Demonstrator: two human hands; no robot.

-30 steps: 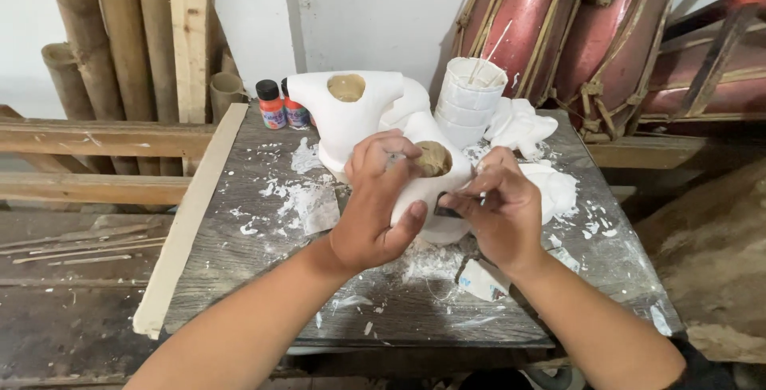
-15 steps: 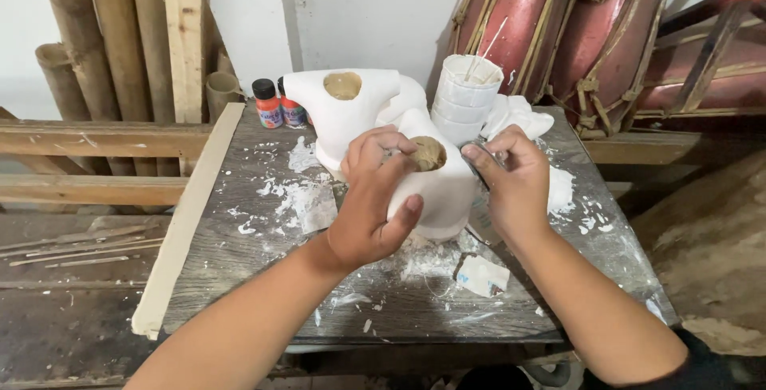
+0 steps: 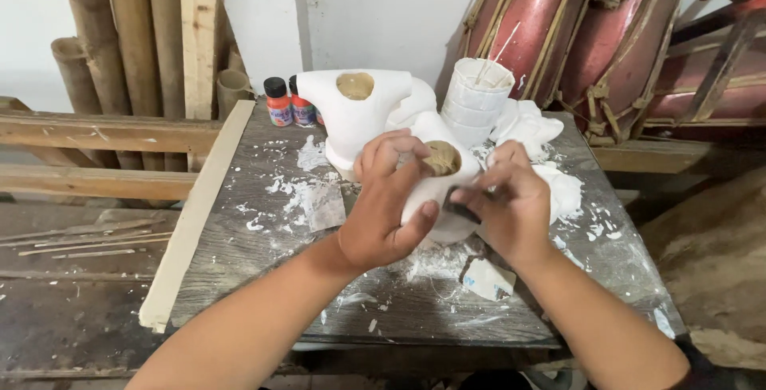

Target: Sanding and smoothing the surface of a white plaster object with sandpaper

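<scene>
White plaster figure [image 3: 437,198] | tan-filled hole on top | left fingers [image 3: 392,159] grasping it | right fingers [image 3: 487,191] pinching dark tool [image 3: 461,205]

- Left hand [image 3: 381,214]: bare, no glove or ring, forearm unsleeved.
- Right hand [image 3: 511,210]: bare too; dark sleeve edge shows at 5 o'clock.

both hands [image 3: 447,206] on white plaster figure [image 3: 435,191]

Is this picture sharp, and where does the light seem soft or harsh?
Head view: even, soft light without hard shadows; white plaster piece and left hand sharp; right hand slightly blurred; red drums show mild sheen; edges bow a little.
</scene>
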